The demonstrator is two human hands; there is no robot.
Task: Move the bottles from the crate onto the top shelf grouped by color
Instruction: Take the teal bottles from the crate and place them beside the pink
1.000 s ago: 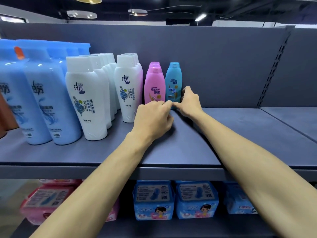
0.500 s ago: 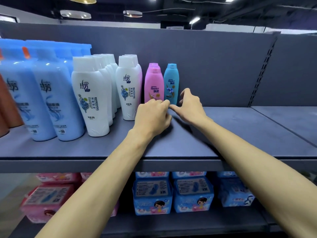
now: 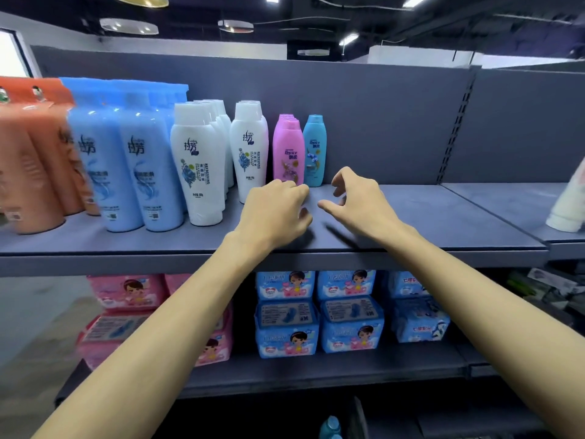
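A grey top shelf (image 3: 427,223) with a grey back panel (image 3: 380,122) carries upright bottles in colour groups. From the left stand orange bottles (image 3: 34,160), blurred at the frame edge, then light blue bottles (image 3: 126,166), then two files of white bottles (image 3: 198,166), then a file of pink bottles (image 3: 288,150), and last a single teal bottle (image 3: 314,150), just beside the pink ones and near the back panel. The shelf to the right of the teal bottle is bare board up to the next bay, where a cream bottle (image 3: 569,204) shows, blurred, at the right edge. On the shelf below lie pink packs (image 3: 126,293) on the left and blue packs (image 3: 316,312) under the hands. A blue bottle top (image 3: 330,427) shows at the bottom edge. Both bare arms reach up and forward over the shelf's front lip. The left hand (image 3: 273,213) hovers in front of the pink file with its back to the camera, fingers folded under and thumb tucked below. Its knuckles overlap the front pink bottle's base, and contact cannot be told. Nothing shows in its grasp. The right hand (image 3: 361,201) hangs just right of the teal bottle and in front of it, apart from it. Its thumb points left toward the other hand, its fingers are bent like a loose claw and spread, and it holds nothing.
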